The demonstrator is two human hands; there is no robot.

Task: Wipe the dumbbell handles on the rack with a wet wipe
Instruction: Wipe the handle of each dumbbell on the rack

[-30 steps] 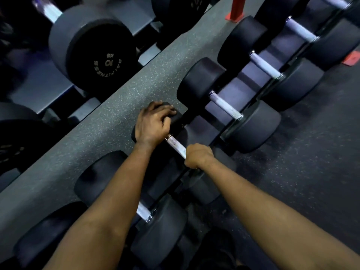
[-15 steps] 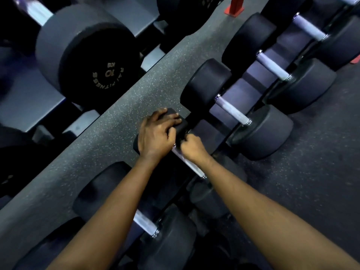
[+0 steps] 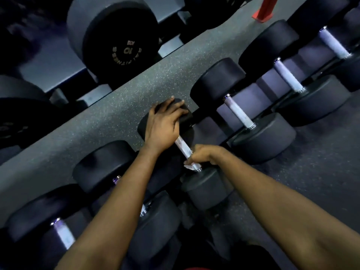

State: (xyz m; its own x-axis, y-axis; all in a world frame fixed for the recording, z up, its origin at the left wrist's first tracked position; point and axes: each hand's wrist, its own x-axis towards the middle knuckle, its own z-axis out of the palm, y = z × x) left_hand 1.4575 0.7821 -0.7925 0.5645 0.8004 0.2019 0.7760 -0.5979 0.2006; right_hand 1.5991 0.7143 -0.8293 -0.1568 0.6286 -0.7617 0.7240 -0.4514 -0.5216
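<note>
Left hand [image 3: 164, 126] clamps curled fingers over the dumbbell's far head [image 3: 185, 114], likely to steady it on the rack [image 3: 241, 94]. Right hand [image 3: 204, 154] fingers wrap the wet wipe [image 3: 190, 167] round the handle [image 3: 182, 146], at its near end, to scrub.

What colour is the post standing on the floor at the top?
The post is orange-red, clearest in the head view.
</note>
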